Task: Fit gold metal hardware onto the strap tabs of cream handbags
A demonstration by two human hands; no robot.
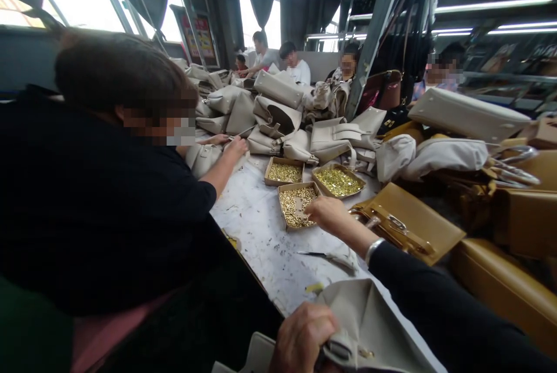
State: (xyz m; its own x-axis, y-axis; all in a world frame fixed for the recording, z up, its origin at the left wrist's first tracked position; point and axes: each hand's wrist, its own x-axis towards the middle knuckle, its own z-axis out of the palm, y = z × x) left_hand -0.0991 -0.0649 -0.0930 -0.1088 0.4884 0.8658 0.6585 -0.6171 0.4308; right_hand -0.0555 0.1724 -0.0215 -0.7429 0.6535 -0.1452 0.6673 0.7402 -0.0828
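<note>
Head-worn view, facing forward and down, close over worktable [261,234]

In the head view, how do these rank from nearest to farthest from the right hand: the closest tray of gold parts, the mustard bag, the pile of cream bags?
1. Closest tray of gold parts: the right hand reaches over its edge.
2. Mustard bag: just to the right, beside the wrist.
3. Pile of cream bags: beyond the trays, far up the table.
</note>
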